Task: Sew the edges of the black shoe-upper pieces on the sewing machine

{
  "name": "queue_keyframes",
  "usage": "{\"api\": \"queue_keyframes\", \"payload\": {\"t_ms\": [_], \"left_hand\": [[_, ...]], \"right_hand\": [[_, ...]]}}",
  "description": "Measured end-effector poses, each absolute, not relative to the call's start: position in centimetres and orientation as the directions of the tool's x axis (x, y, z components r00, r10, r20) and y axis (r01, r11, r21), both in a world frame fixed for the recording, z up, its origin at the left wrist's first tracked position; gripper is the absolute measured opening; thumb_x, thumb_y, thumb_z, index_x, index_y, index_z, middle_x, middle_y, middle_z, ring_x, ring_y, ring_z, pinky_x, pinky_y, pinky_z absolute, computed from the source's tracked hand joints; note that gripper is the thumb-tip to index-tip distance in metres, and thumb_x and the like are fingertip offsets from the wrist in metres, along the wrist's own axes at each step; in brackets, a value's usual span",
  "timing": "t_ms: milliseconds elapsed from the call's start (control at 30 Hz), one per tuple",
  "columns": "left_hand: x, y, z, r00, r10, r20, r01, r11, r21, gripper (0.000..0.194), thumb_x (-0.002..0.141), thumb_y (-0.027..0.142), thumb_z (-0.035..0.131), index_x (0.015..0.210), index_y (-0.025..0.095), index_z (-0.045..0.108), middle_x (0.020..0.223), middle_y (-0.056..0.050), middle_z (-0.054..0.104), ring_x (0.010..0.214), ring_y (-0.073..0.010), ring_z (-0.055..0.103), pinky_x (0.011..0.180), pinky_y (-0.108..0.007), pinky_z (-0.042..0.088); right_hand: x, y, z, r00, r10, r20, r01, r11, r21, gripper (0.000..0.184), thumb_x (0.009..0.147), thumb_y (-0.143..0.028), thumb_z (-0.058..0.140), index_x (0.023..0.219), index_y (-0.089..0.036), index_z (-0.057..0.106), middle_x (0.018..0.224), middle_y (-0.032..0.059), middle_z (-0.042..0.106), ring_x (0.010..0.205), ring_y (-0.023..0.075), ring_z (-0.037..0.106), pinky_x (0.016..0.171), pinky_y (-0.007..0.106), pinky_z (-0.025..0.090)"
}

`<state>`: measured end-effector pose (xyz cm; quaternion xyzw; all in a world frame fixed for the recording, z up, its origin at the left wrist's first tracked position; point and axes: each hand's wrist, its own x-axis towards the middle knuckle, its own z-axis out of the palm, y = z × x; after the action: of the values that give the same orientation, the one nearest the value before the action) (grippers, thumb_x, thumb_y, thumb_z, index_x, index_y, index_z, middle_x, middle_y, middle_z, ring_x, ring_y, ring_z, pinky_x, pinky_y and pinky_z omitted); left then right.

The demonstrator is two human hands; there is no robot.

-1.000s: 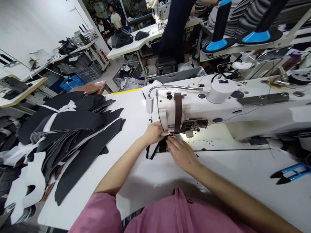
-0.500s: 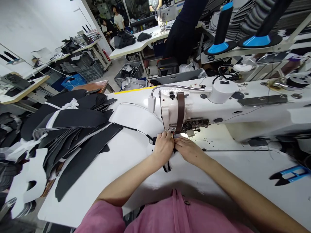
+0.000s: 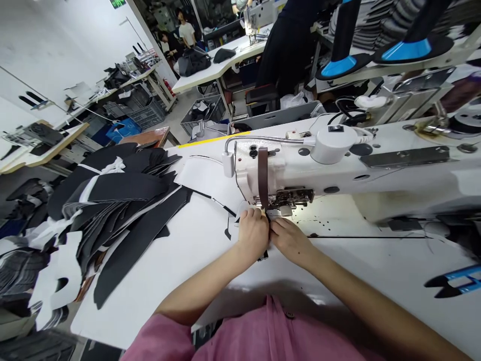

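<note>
Both my hands work right at the presser foot (image 3: 276, 209) of a white industrial sewing machine (image 3: 285, 170). My left hand (image 3: 253, 233) pinches the edge of a white curved panel (image 3: 205, 178), which has a thin black binding strip (image 3: 210, 200) along it and lies to the left of the machine head. My right hand (image 3: 289, 241) grips the black strip beside the foot, fingertips close to my left hand. The needle area is hidden behind my fingers and the machine's brown leather strap (image 3: 263, 178).
A heap of black cut panels (image 3: 112, 193) with white pieces lies on the white sewing table (image 3: 158, 265) to my left. Blue-handled thread snips (image 3: 451, 281) lie at the right. Blue-based spools stand behind the machine, and a co-worker (image 3: 289, 50) stands beyond it.
The white curved panel now lies spread left of the machine, absent in the oldest frame. My hands have closed in together at the foot. The view has tilted slightly.
</note>
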<state>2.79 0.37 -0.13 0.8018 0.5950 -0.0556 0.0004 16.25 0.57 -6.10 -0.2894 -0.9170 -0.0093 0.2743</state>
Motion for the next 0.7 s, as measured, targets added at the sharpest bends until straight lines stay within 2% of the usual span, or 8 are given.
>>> {"api": "queue_keyframes", "payload": {"t_ms": [67,167,333,467,567,633,700], "left_hand": [[2.8,0.6,0.1,0.294,0.946,-0.135,0.951,-0.303,-0.059,0.018,0.082,0.01,0.046,0.088,0.01,0.063,0.089,-0.012,0.061,0.087,-0.0241,0.055,0.076,-0.036,0.041],[2.8,0.8,0.2,0.314,0.936,-0.16,0.945,-0.325,-0.047,0.018,0.083,0.01,0.045,0.088,0.01,0.063,0.089,-0.012,0.061,0.087,-0.0239,0.055,0.076,-0.036,0.042],[2.4,0.7,-0.2,0.316,0.941,-0.12,0.945,-0.323,-0.043,0.02,0.086,0.012,0.043,0.091,0.011,0.063,0.093,-0.012,0.06,0.09,-0.0251,0.054,0.075,-0.037,0.042],[1.6,0.6,-0.7,0.317,0.945,-0.08,0.947,-0.32,-0.026,0.021,0.087,0.014,0.045,0.095,0.012,0.063,0.096,-0.012,0.059,0.095,-0.0251,0.052,0.077,-0.037,0.043],[1.0,1.0,-1.0,0.312,0.949,-0.045,0.95,-0.313,-0.002,0.021,0.087,0.015,0.045,0.097,0.012,0.064,0.099,-0.012,0.059,0.095,-0.0244,0.051,0.079,-0.037,0.043],[0.7,1.3,-1.1,0.307,0.951,-0.033,0.952,-0.307,0.01,0.02,0.085,0.013,0.046,0.094,0.012,0.064,0.1,-0.011,0.059,0.094,-0.0236,0.051,0.079,-0.036,0.044],[0.5,1.7,-1.3,0.306,0.952,-0.028,0.952,-0.305,0.018,0.019,0.083,0.011,0.047,0.092,0.011,0.064,0.098,-0.011,0.06,0.092,-0.0228,0.051,0.078,-0.034,0.044]], "right_hand": [[16.0,0.5,-6.2,-0.666,0.541,0.514,0.55,0.821,-0.151,0.027,0.085,-0.005,0.045,0.064,-0.016,0.058,0.071,0.0067,0.052,0.073,0.0203,0.046,0.069,0.036,0.047],[15.8,0.4,-6.4,-0.662,0.549,0.51,0.551,0.818,-0.166,0.027,0.082,-0.001,0.045,0.068,-0.016,0.061,0.073,0.0077,0.056,0.077,0.021,0.049,0.08,0.038,0.049],[15.6,-0.1,-6.4,-0.648,0.566,0.509,0.502,0.82,-0.273,0.027,0.08,0.0,0.043,0.084,-0.013,0.067,0.092,0.012,0.063,0.098,0.0234,0.054,0.1,0.041,0.044],[15.2,-0.2,-6.1,-0.639,0.586,0.498,0.462,0.811,-0.36,0.023,0.086,-0.013,0.046,0.099,-0.009,0.066,0.104,0.0151,0.063,0.114,0.0265,0.051,0.103,0.046,0.043],[15.0,0.1,-6.3,-0.666,0.597,0.448,0.448,0.8,-0.399,0.028,0.088,-0.021,0.049,0.109,-0.006,0.061,0.118,0.0185,0.058,0.126,0.0288,0.041,0.106,0.048,0.039],[14.9,0.2,-6.4,-0.688,0.592,0.419,0.444,0.801,-0.402,0.032,0.087,-0.023,0.052,0.113,-0.006,0.059,0.125,0.0189,0.054,0.131,0.0298,0.036,0.107,0.049,0.037],[14.8,0.2,-6.2,-0.69,0.586,0.424,0.439,0.805,-0.399,0.031,0.087,-0.022,0.052,0.114,-0.008,0.058,0.126,0.0167,0.054,0.13,0.0289,0.037,0.106,0.049,0.037]]}}
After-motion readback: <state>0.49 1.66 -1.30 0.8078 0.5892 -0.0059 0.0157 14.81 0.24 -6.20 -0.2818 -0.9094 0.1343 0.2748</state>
